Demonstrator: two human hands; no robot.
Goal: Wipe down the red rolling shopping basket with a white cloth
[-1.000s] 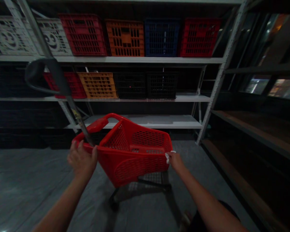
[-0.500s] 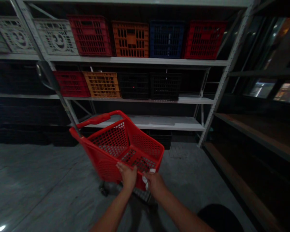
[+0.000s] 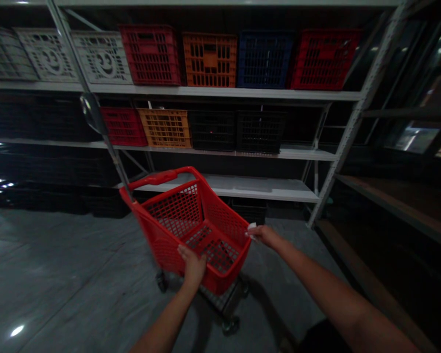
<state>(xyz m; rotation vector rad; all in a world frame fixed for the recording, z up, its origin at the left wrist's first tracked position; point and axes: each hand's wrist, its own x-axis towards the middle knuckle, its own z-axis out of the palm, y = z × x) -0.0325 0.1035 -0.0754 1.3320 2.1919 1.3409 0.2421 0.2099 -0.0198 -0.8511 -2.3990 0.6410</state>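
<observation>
A red plastic shopping cart (image 3: 176,223) on small wheels stands on the grey floor in front of me, its long dark handle (image 3: 95,117) rising to the upper left. My left hand (image 3: 193,264) grips the near rim of its basket. My right hand (image 3: 262,235) reaches to the basket's right corner, fingers pinched on a small white scrap (image 3: 252,228).
Metal shelving (image 3: 213,92) spans the back wall with white, red, orange, blue and black crates (image 3: 209,59) on its upper levels. A lower white shelf (image 3: 242,186) lies behind the cart. A darker wooden rack (image 3: 397,196) runs along the right side.
The cart has swung round and rolled slightly right. My left hand shifted from the handle end to the near rim. My right hand moved out to the basket's right corner.
</observation>
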